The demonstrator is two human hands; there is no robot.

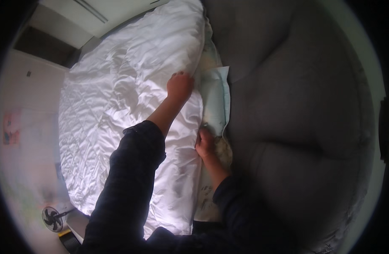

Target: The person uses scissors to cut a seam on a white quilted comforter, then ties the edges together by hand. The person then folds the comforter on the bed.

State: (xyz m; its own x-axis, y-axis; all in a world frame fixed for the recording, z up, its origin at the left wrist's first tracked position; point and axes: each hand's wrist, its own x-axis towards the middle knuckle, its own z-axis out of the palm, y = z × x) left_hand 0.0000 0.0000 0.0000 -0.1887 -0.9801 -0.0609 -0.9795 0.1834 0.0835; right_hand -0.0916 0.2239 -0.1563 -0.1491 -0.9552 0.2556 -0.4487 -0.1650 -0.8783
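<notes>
At the far left, a pinkish rectangular poster (11, 128) is hanging on a pale wall (31, 99), and lower down a small black round fan (52, 219) with dark blades is standing near the foot of the bed. Next, a large, glossy white fabric quilt (118, 106) is spreading over most of the bed, its surface wrinkling and its long right edge running beside a grey headboard. Over it, a dark blue sleeve (126, 186) is lying across the fabric, and the left hand (180, 86) is resting on the quilt close to that edge; its fingers are curling inward against the cloth, though whether they are pinching any of it I cannot tell. Further right and nearer the person, the right hand (206, 143) is touching the quilt's edge, its thumb side showing; its fingers are mostly hiding from view, so I cannot tell how far they are closing or what they are holding. Just beyond the edge, a pale blue-green fabric pillow (216, 95) is lying partly under the quilt, above a light, dark-patterned sheet (209, 207). At the far right, the padded dark-grey upholstered headboard (304, 106) is filling the view.
</notes>
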